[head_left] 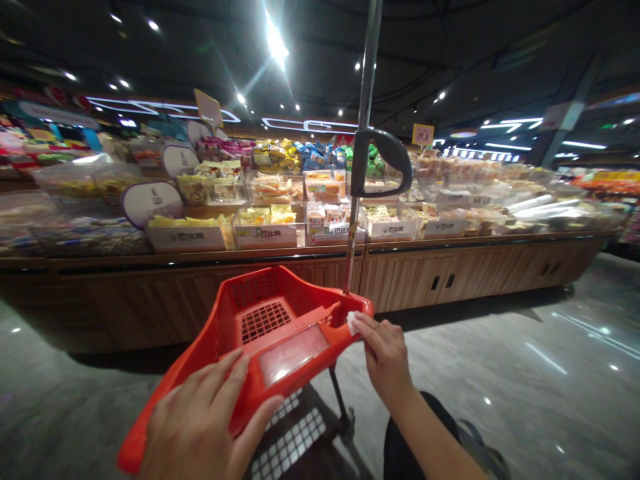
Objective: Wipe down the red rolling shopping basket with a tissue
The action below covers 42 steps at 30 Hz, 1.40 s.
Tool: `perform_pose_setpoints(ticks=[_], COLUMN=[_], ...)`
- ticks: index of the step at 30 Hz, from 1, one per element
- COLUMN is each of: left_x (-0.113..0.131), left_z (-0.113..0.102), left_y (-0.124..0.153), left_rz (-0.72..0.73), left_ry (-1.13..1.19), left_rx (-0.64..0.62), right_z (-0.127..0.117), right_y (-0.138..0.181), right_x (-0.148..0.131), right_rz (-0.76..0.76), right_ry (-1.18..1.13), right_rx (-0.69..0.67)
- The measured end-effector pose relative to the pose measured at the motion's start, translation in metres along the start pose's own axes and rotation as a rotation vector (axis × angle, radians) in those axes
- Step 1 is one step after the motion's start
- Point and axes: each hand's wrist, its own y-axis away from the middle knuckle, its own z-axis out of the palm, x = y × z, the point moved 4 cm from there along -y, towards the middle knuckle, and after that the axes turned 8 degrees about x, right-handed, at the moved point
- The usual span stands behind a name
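A red plastic shopping cart [295,363] stands before me, its basket tipped at an angle in the view. My left hand [200,413] lies over the near left side of the basket, fingers stretched out and thumb apart. At the right corner of the rim, my right hand [383,350] pinches a white tissue [353,323] against the red plastic. Between the hands, a clear panel [294,355] is set into the cart's rim. From the right corner rises a metal pole [369,80] with a dark grey loop handle [383,163]. The basket's grid bottom shows.
A long wooden display counter [405,277] runs behind the cart, with clear bins [270,227] of packaged snacks on top. A yellow price sign [423,135] stands above them. Grey shiny floor [500,373] extends to the right. A lower grid [295,443] sits beneath the basket.
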Motion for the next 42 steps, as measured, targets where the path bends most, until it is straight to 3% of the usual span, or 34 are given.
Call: perform_pose_setpoints(ticks=[3, 6, 9, 12, 17, 23, 26, 31, 34, 39, 42], left_x=[0.034, 0.06, 0.071, 0.07, 0.064, 0.055, 0.05, 0.05, 0.052, 0.052, 0.048], left_z=[0.006, 0.018, 0.03, 0.033, 0.03, 0.029, 0.026, 0.022, 0.022, 0.02, 0.02], left_y=[-0.016, -0.032, -0.04, -0.041, -0.04, -0.036, -0.033, -0.031, -0.031, -0.032, -0.031], left_rz=[0.069, 0.057, 0.044, 0.05, 0.08, 0.106, 0.115, 0.11, 0.104, 0.103, 0.089], left_ry=[-0.069, -0.146, -0.21, -0.213, -0.203, -0.164, -0.136, -0.125, -0.114, -0.1, -0.089], left_rx=[-0.049, -0.153, -0.267, -0.302, -0.269, -0.241, -0.228, -0.22, -0.229, -0.245, -0.261], right_z=[-0.002, 0.0, 0.002, 0.003, 0.0, -0.003, -0.007, -0.01, -0.005, 0.013, 0.012], right_y=[-0.006, -0.001, 0.007, 0.006, -0.009, -0.004, -0.009, -0.031, -0.038, -0.047, -0.051], right_x=[0.006, -0.015, -0.031, -0.018, 0.017, -0.028, -0.025, 0.002, -0.011, -0.047, -0.048], right_rz=[0.063, 0.037, -0.002, 0.0, 0.185, 0.051, 0.046, 0.169, 0.149, 0.045, 0.005], right_ry=[0.028, -0.047, -0.103, -0.06, 0.056, -0.065, -0.026, 0.084, 0.04, -0.03, -0.03], right_rx=[0.034, 0.005, -0.045, -0.049, -0.008, -0.163, -0.2, -0.234, -0.275, -0.458, -0.502])
